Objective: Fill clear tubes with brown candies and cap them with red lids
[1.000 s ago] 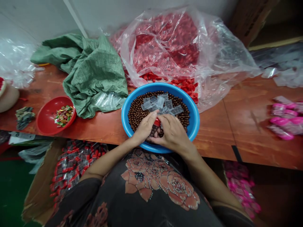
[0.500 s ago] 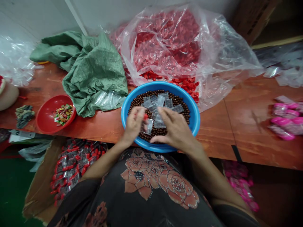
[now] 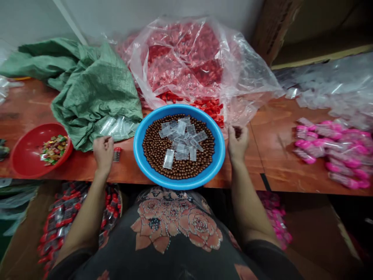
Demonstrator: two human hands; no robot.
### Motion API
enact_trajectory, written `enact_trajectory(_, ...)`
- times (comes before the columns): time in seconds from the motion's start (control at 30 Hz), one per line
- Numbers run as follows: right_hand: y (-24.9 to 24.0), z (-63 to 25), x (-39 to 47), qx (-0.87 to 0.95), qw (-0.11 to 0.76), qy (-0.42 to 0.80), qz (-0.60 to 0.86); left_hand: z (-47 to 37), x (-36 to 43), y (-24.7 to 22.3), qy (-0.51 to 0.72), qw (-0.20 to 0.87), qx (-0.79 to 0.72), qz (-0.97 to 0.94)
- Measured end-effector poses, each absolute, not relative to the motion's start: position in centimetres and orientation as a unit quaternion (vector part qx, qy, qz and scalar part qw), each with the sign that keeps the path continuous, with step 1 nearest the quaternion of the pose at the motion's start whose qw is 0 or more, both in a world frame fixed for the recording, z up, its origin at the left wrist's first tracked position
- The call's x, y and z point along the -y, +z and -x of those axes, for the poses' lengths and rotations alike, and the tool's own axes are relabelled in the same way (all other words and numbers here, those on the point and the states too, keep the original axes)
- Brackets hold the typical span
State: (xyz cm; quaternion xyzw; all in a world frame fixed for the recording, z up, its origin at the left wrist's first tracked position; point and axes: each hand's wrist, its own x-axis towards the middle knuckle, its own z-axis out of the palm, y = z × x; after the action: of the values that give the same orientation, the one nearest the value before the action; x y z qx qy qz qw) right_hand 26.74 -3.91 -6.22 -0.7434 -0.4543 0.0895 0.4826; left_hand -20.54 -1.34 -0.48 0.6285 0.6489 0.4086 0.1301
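Observation:
A blue basin [image 3: 136, 149] holds small round brown balls [image 3: 154, 134] and, on top of them, several clear plastic boxes [image 3: 181, 127]. My left hand [image 3: 102, 155] is closed over the table, left of the basin. Beside it lies a small clear container with a red cap [image 3: 117, 154] and dark contents. At the basin's right rim, apart from it, my right hand [image 3: 238, 144] is closed with its fingers curled. Whatever either hand holds, if anything, is hidden.
Behind the basin, a plastic bag [image 3: 186, 58] spills red caps [image 3: 210, 109]. A green sack [image 3: 96, 93] and a red bowl [image 3: 20, 155] of wrapped sweets [image 3: 55, 149] stand left. Pink-capped containers [image 3: 335, 140] lie right. Red-capped containers [image 3: 67, 217] fill a box below.
Both hands have left the inside of the basin, the left going left, the right going right. A red-capped container now lies on the table beside my left hand. The view has shifted right.

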Motion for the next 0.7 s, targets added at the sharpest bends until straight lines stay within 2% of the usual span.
enact_trajectory(0.03,-4.6,-25.5,4.6,0.463,0.501,0.078,0.727,19.5,1.0,0.8,0.419,0.096,-0.633,-0.643)
enact_trajectory(0.1,-1.1,-22.7,6.1,0.554,0.481,0.098,0.672,16.7,0.3,3.0,0.384,0.094,-0.574,-0.717)
enact_trajectory(0.17,1.6,-19.7,7.2,0.7,0.387,0.194,0.567,13.1,-0.3,4.0,0.208,0.173,-0.373,-0.888)
enact_trajectory(0.23,2.9,-16.8,8.0,0.82,0.259,0.28,0.426,9.5,-0.7,3.4,0.041,0.21,-0.229,-0.95)
enact_trajectory(0.33,2.4,-13.6,8.6,0.895,0.114,0.273,0.334,5.8,-1.2,1.0,-0.09,0.204,-0.143,-0.964)
enact_trajectory(0.4,1.4,-12.5,8.6,0.904,0.058,0.232,0.355,4.9,-1.8,-0.4,-0.125,0.209,-0.13,-0.961)
enact_trajectory(0.5,0.6,-12.3,8.2,0.892,0.018,0.198,0.406,5.1,-2.6,-1.1,-0.117,0.25,-0.138,-0.951)
enact_trajectory(0.7,2.0,-14.2,6.0,0.877,0.063,0.233,0.415,7.1,-2.2,1.3,-0.086,0.376,-0.243,-0.89)
